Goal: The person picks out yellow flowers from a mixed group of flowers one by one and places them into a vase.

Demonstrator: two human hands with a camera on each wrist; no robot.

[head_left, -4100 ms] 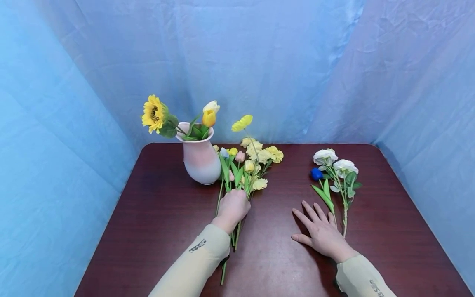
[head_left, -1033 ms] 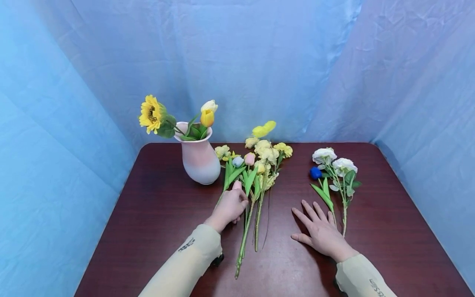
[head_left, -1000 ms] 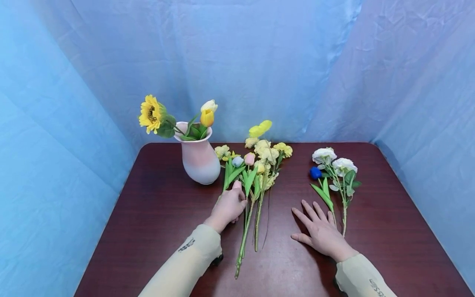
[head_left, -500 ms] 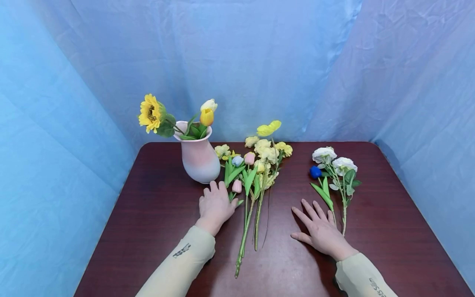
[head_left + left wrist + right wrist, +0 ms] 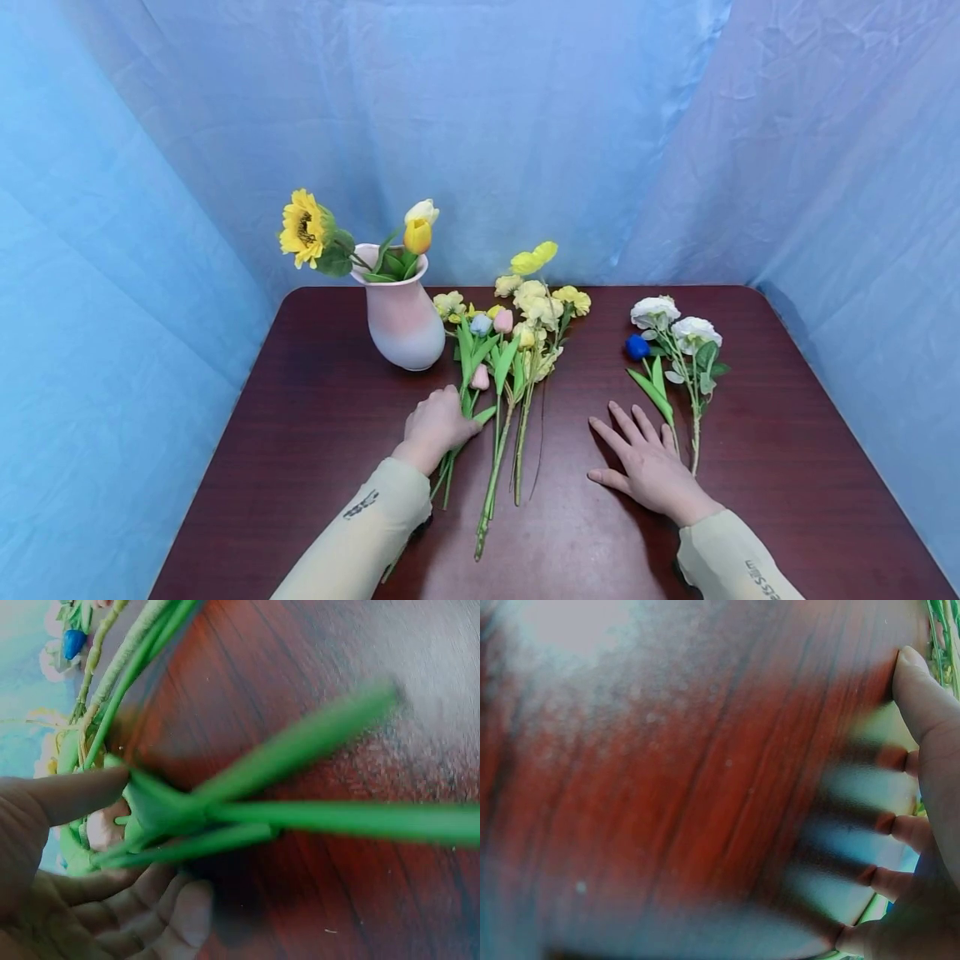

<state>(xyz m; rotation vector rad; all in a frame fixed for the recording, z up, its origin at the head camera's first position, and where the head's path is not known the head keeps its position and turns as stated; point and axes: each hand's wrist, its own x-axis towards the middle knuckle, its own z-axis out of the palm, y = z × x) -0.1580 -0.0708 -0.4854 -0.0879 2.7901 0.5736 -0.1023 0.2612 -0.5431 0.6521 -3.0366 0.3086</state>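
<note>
In the head view my left hand [image 5: 437, 427] grips green stems of tulips left of the flower pile, their lower ends slanting toward me under the sleeve. The left wrist view has the stems [image 5: 330, 811] between thumb and curled fingers. A pink tulip [image 5: 480, 377] and a pale blue tulip [image 5: 481, 324] show just beyond this hand. My right hand [image 5: 651, 468] rests on the table with fingers spread, beside a blue tulip [image 5: 637, 347] and white flowers [image 5: 696, 335]. Spread fingertips also touch the tabletop in the right wrist view.
A pink and white vase [image 5: 405, 325] stands at the back left, holding a sunflower [image 5: 303, 229] and yellow and white tulips [image 5: 417, 236]. Pale yellow flowers [image 5: 538, 304] lie at the table's middle, their stems pointing toward me. Blue curtains enclose the dark red table [image 5: 315, 433].
My left hand let go of the bunch, moved left, opened beside the pink tulip, then took hold of tulip stems, whose lower ends swung left. My right hand stayed put.
</note>
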